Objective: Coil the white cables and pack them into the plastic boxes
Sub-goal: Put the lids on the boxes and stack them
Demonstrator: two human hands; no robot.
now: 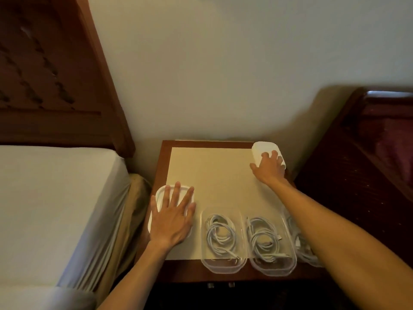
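Observation:
Three clear plastic boxes stand along the front edge of a small wooden table (214,171). The middle box (223,264) and the one to its right (273,265) each hold a coiled white cable (220,234); the third box (306,253) is partly hidden under my right forearm. A fourth box (162,192) at the front left has a white lid on it, and my left hand (172,217) lies flat on that lid with fingers spread. My right hand (269,167) reaches to the back right corner and grips a stack of white lids (263,148).
A bed with a white sheet (55,198) and a dark wooden headboard (55,74) stands to the left. Dark wooden furniture (368,164) stands to the right. The wall (212,74) runs right behind the table.

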